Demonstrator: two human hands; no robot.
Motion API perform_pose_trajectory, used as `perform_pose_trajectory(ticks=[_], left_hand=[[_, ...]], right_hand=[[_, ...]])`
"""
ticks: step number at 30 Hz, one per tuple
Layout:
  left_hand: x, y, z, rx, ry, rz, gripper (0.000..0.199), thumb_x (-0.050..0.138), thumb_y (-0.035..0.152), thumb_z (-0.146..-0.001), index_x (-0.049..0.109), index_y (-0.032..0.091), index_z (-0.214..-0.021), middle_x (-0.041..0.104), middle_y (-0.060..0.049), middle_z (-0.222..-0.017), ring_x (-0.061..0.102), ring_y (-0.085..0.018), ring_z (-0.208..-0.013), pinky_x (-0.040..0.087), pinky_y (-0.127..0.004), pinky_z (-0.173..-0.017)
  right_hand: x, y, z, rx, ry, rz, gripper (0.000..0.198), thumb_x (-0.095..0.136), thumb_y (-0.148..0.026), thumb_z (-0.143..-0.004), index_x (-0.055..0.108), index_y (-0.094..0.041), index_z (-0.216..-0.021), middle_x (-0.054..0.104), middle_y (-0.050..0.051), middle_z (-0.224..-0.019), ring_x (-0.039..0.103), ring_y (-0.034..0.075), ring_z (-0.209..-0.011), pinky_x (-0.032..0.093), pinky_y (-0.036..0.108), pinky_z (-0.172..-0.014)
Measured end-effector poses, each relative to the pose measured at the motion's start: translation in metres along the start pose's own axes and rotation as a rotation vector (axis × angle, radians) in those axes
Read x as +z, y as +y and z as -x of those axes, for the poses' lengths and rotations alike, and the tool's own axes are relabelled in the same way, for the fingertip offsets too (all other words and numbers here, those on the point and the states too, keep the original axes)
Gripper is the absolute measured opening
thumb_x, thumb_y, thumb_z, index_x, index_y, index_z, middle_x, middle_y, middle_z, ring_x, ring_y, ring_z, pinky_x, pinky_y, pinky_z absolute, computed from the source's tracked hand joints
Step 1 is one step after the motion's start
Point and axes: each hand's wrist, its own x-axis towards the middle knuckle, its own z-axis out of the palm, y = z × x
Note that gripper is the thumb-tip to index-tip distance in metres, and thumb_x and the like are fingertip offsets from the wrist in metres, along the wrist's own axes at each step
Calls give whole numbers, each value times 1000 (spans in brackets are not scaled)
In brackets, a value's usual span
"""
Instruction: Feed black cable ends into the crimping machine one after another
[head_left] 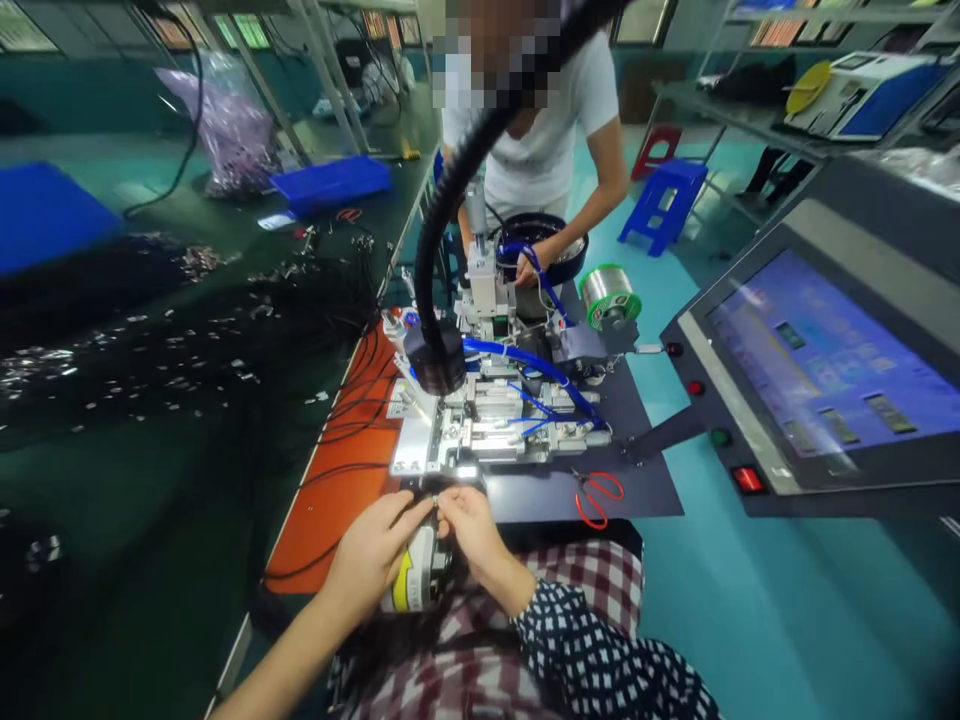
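Observation:
My left hand [371,550] and my right hand [472,530] meet at the front edge of a benchtop machine [487,420] with metal slides and blue air tubes. The fingertips of my right hand are pinched on a small shiny metal part [435,500], too small to name. My left index finger reaches to the same spot; its thumb and whatever it grips are hidden. Just below my fingers sits a rounded grey-white unit [420,575] with a yellow label. A lit white spot [466,472] glows right above my hands.
Red-handled cutters [600,498] lie on the dark base plate. A touch-screen panel [840,350] stands at right. A black flexible hose [442,210] arches overhead. A solder wire spool [607,297] is mounted behind. Black cables [330,410] cross the orange tabletop. A co-worker [532,140] stands opposite.

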Motion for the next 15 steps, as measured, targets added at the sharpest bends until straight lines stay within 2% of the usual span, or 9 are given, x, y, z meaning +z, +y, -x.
perform_pose_trajectory(ticks=[7, 11, 15], left_hand=[[-3, 5, -9, -22, -59, -58, 40, 41, 7, -85, 67, 19, -113, 66, -12, -108, 63, -22, -97, 55, -34, -82], [-8, 8, -14, -22, -155, -85, 35, 46, 10, -86, 64, 17, -116, 64, -12, -104, 61, -22, -89, 53, -33, -75], [-7, 10, -15, -44, -180, -78, 34, 47, 11, -87, 62, 18, -117, 62, -12, -101, 58, -23, -87, 51, -33, -72]], right_hand=[[2, 5, -5, -18, 40, -49, 30, 69, -45, -73, 55, -19, -71, 54, -4, -59, 47, 10, -47, 40, 26, -49], [4, 7, -3, -8, 103, -90, 27, 72, -40, -73, 58, -17, -73, 56, -4, -60, 49, 9, -50, 40, 25, -51], [4, 4, 1, 1, 139, -71, 32, 73, -45, -72, 59, -16, -73, 59, -4, -62, 51, 9, -52, 40, 24, -53]])
